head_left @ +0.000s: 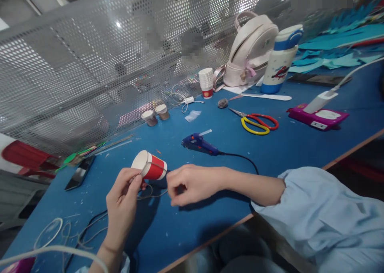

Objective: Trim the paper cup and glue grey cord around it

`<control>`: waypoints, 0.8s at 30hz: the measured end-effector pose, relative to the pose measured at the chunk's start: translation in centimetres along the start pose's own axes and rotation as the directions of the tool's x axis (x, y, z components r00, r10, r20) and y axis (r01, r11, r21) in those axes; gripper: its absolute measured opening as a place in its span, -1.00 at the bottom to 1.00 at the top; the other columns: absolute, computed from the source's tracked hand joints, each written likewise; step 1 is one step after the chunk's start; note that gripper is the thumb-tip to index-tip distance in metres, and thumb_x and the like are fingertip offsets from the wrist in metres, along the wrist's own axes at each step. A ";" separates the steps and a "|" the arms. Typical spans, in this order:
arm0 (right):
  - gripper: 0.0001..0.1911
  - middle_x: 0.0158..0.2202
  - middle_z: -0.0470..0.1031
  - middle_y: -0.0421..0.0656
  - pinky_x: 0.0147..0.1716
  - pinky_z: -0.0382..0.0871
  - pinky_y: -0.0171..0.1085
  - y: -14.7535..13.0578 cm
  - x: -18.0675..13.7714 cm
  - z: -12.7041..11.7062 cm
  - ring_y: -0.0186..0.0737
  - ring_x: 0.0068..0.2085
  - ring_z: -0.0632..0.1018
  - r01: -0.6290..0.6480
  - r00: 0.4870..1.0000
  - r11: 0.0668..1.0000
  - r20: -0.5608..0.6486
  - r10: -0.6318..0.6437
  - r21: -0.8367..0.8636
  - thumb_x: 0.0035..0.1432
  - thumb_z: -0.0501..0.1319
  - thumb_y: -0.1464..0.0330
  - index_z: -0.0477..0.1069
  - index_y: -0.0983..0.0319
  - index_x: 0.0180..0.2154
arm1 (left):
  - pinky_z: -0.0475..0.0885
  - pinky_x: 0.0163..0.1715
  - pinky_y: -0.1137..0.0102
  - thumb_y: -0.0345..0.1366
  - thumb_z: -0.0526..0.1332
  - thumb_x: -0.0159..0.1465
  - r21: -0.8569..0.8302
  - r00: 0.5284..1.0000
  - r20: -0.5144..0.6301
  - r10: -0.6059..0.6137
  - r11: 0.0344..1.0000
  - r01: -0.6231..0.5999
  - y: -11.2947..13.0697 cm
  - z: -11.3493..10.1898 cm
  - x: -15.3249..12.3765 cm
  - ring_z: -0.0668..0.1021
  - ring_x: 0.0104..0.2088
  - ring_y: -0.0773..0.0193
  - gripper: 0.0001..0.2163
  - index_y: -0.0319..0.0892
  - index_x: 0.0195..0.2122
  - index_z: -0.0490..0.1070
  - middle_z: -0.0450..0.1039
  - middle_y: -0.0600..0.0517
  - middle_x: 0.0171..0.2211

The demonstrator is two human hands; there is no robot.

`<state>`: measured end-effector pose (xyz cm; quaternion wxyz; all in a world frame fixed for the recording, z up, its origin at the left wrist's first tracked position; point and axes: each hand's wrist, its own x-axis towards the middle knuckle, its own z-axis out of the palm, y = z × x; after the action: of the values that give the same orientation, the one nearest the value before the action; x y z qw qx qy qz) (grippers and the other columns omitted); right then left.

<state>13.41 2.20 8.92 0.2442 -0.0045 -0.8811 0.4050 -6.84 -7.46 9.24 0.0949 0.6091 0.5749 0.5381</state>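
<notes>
My left hand (123, 199) holds a red and white paper cup (150, 166) by its rim, tipped on its side just above the blue table (285, 149). A thin cord (154, 193) runs from the cup toward my right hand (192, 184), whose fingers are pinched together close to the cup's base, apparently on that cord. A blue glue gun (200, 144) lies on the table just beyond my hands, its black cable trailing to the right.
Red and yellow scissors (258, 123), a stack of paper cups (206, 82), two small brown cups (156, 114), a pink backpack (250, 51), a white and blue bottle (281, 61), a pink power strip (319, 116) and a phone (80, 172) lie around. A perforated metal screen (90, 65) backs the table.
</notes>
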 end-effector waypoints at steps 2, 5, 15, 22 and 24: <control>-0.86 -0.40 0.46 -0.26 -0.38 0.26 -0.44 0.0 -0.1 -0.1 -0.43 -0.41 0.41 0.004 1.000 1.000 0.017 -0.004 -0.027 0.02 0.22 0.57 0.45 0.24 -0.36 | 0.36 -0.44 0.46 -0.27 0.21 0.29 0.010 1.000 0.010 0.018 1.000 -0.018 0.1 -0.1 0.1 0.45 -0.45 0.36 -0.91 -0.14 -0.30 0.47 0.38 0.07 -0.37; -0.88 -0.42 0.47 -0.25 -0.41 0.29 -0.41 0.1 0.1 -0.5 -0.42 -0.46 0.40 -0.142 0.963 0.989 -0.237 0.132 -0.027 0.09 0.19 0.51 0.47 0.26 -0.30 | 0.37 -0.42 0.45 -0.30 0.22 0.28 -0.001 0.998 0.037 0.046 0.999 -0.046 -0.1 -0.4 0.0 0.47 -0.39 0.34 -0.93 -0.12 -0.30 0.49 0.40 0.04 -0.28; -0.21 0.24 0.29 0.07 0.10 0.34 -0.07 1.2 0.7 0.7 -0.02 0.15 0.44 -0.247 0.933 0.969 -0.266 0.242 0.014 0.03 0.32 0.34 0.13 0.28 0.27 | 0.40 -0.52 0.45 -0.32 0.18 0.30 -0.034 0.981 0.194 0.000 0.999 0.006 -0.3 -0.3 -0.1 0.46 -0.51 0.38 -0.89 -0.12 -0.28 0.50 0.46 0.02 -0.24; -0.25 0.25 0.26 0.09 0.17 0.30 0.00 1.2 0.6 2.0 0.03 0.22 0.36 -0.289 0.906 0.948 -0.358 0.225 -0.136 0.10 0.27 0.34 0.07 0.30 0.28 | 0.38 -0.54 0.50 -0.30 0.22 0.25 0.052 0.981 0.154 -0.120 0.992 0.113 -0.4 0.3 -0.4 0.45 -0.56 0.41 -0.89 -0.13 -0.22 0.49 0.46 0.11 -0.40; -0.25 0.24 0.26 0.11 0.15 0.32 0.02 1.3 0.6 2.3 0.04 0.22 0.36 -0.291 0.902 0.941 -0.377 0.210 -0.172 0.11 0.27 0.34 0.07 0.31 0.28 | 0.38 -0.54 0.50 -0.30 0.22 0.24 0.034 0.980 0.151 -0.130 0.991 0.126 -0.2 0.6 -0.5 0.44 -0.58 0.42 -0.90 -0.13 -0.23 0.48 0.45 0.12 -0.43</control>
<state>11.62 1.56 7.03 0.3417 -0.2185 -0.8548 0.3238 -6.41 -7.49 8.60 0.1657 0.6116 0.6102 0.4755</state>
